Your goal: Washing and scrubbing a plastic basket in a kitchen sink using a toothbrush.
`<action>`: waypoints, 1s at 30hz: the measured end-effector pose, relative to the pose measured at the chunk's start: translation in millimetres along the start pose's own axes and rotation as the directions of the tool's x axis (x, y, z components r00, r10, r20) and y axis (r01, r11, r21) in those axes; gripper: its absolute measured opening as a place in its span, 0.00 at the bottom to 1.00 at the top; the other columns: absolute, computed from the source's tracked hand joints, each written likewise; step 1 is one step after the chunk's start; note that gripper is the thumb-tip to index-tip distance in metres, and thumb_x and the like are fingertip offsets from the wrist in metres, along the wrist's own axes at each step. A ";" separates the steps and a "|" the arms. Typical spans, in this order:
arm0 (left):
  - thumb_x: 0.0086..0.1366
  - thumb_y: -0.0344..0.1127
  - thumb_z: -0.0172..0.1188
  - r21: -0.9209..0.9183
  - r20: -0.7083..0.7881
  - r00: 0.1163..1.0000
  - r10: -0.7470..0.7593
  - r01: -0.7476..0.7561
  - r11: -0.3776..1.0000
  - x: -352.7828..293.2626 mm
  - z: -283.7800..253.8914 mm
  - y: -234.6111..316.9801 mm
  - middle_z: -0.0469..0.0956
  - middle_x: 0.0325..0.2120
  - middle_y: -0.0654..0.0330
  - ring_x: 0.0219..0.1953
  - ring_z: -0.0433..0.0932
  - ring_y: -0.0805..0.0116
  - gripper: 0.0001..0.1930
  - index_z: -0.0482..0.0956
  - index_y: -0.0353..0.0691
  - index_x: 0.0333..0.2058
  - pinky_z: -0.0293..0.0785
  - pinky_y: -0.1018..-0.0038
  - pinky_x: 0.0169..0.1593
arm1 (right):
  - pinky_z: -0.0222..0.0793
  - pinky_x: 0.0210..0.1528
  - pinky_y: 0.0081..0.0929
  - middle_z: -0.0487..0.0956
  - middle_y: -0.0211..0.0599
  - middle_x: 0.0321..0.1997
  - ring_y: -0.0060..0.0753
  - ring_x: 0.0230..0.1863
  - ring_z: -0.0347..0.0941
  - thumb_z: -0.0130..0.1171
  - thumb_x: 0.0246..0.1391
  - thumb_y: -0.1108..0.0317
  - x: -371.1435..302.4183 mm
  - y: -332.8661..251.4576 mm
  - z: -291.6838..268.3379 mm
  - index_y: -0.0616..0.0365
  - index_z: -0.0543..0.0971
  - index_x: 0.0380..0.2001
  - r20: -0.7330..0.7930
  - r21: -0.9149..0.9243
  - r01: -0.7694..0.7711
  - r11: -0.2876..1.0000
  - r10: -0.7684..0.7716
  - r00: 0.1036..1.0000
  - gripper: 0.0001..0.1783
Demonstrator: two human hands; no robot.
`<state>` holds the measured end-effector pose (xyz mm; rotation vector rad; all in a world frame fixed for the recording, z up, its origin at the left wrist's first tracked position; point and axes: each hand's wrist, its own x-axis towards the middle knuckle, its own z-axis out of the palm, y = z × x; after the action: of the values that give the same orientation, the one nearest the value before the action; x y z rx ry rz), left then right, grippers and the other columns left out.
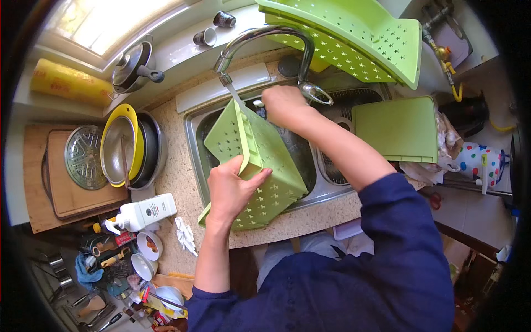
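Your left hand (229, 185) is clamped on the near rim of the green perforated basket (271, 166), thumb over the edge. Basket sits tilted across the left bowl of the steel sink (326, 195), its near end overhanging the speckled surface (301, 224). Your right hand (285, 105) is apart from the left, fingers curled at the basket's far side (can't tell what it grips, if anything). Chrome faucet (307, 58) arches over; a stream of water runs down from its spout to the basket's far end. Larger green perforated rack (359, 44) is up behind the sink; flat green tray (395, 130) is to the right, partly over the right bowl. White pump bottle (146, 213) lies on its side, left of the basket.
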<state>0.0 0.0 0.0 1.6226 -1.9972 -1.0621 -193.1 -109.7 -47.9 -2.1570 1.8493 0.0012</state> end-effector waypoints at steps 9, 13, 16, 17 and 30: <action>0.53 0.32 0.72 -0.173 -0.063 0.993 0.097 -0.107 0.979 -12.6 -29.2 -18.2 0.82 0.25 0.61 0.26 0.79 0.78 0.13 0.82 0.32 0.35 0.76 0.78 0.31 | 0.75 0.42 0.45 0.77 0.50 0.49 0.52 0.48 0.76 0.52 0.48 0.75 -77.4 96.1 69.5 0.62 0.71 0.41 -0.496 -0.189 -0.097 0.977 -0.010 0.868 0.14; 0.53 0.34 0.73 -0.260 -0.029 1.000 -0.002 -0.006 0.966 -12.2 -42.1 -25.8 0.82 0.24 0.61 0.26 0.78 0.79 0.13 0.82 0.33 0.33 0.75 0.79 0.30 | 0.74 0.42 0.46 0.78 0.51 0.49 0.54 0.45 0.77 0.51 0.50 0.76 -75.2 87.2 50.2 0.61 0.72 0.41 -0.301 -0.035 -0.227 0.973 0.206 0.931 0.12; 0.50 0.38 0.75 -0.290 -0.015 1.000 0.006 -0.010 0.957 -13.3 -50.2 -31.5 0.83 0.29 0.57 0.30 0.80 0.75 0.17 0.83 0.33 0.34 0.77 0.75 0.35 | 0.71 0.39 0.49 0.80 0.49 0.42 0.55 0.37 0.78 0.50 0.59 0.71 -81.6 56.5 25.5 0.57 0.73 0.38 -0.275 0.194 -0.211 0.958 0.260 0.926 0.06; 0.50 0.38 0.75 -0.291 -0.037 0.999 -0.002 -0.009 0.957 -13.7 -52.1 -36.2 0.83 0.29 0.57 0.30 0.80 0.75 0.17 0.83 0.33 0.34 0.77 0.75 0.35 | 0.71 0.39 0.49 0.80 0.49 0.42 0.55 0.37 0.78 0.50 0.59 0.71 -85.8 43.1 26.9 0.57 0.73 0.38 -0.281 0.189 -0.188 0.964 0.237 0.930 0.06; 0.54 0.49 0.70 0.175 -0.484 0.854 0.193 -0.122 0.977 -68.4 -9.7 -71.5 0.75 0.50 0.47 0.53 0.74 0.53 0.31 0.74 0.33 0.50 0.68 0.62 0.59 | 0.65 0.22 0.14 0.75 0.30 0.25 0.16 0.20 0.68 0.45 0.67 0.71 -149.6 -56.5 -5.8 0.62 0.71 0.52 -0.282 0.910 0.203 0.362 0.181 0.942 0.13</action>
<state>74.0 57.0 -33.9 1.5636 -1.8312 -0.3878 -165.4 40.7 -0.8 -1.3094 1.3450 -1.2240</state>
